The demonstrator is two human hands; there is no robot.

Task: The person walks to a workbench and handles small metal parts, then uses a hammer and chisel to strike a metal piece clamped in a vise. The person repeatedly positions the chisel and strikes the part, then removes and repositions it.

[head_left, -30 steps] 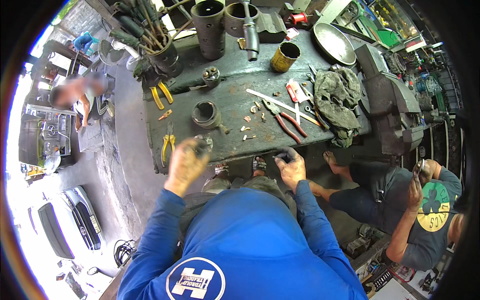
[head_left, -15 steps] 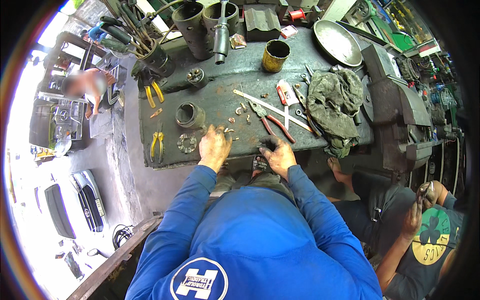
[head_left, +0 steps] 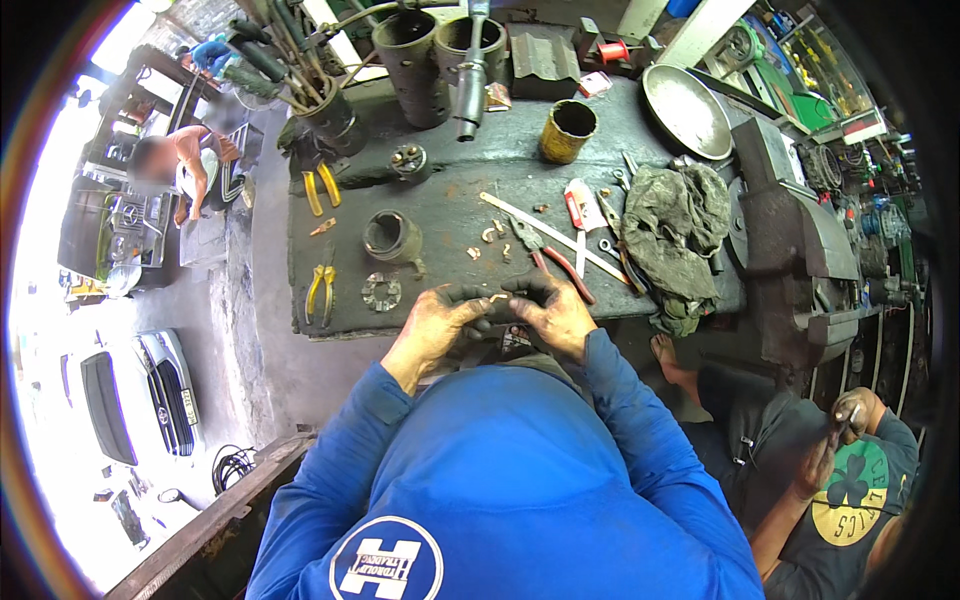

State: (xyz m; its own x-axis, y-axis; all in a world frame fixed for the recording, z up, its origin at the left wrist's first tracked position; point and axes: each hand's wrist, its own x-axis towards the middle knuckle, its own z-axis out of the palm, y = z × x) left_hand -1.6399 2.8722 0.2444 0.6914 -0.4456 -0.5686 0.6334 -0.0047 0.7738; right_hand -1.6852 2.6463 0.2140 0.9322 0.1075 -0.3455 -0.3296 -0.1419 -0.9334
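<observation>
Just over the bench's front edge, my left hand (head_left: pixel 438 328) and my right hand (head_left: pixel 553 312) are close together with fingertips pinched. A small copper-coloured piece (head_left: pixel 498 297) sits between their fingertips; its exact kind is too small to tell. Several similar bits (head_left: pixel 489 235) lie on the bench beyond. Left of my hands are a short metal cylinder with a side lug (head_left: pixel 393 238) and a segmented ring (head_left: pixel 381 292). Red-handled pliers (head_left: pixel 545 247) lie near my right hand, beside a long pale strip (head_left: pixel 555 238).
Yellow-handled pliers (head_left: pixel 320 294) lie at the bench's left. A yellow can (head_left: pixel 568 132), a metal bowl (head_left: pixel 688 112) and a dirty cloth (head_left: pixel 678 215) stand or lie farther right. A vise (head_left: pixel 808 230) adjoins the bench. Another person (head_left: pixel 830 470) sits at the lower right.
My left hand has left the bench top and moved right toward my right hand. A small copper-coloured piece now shows between their fingertips. The view has shifted slightly.
</observation>
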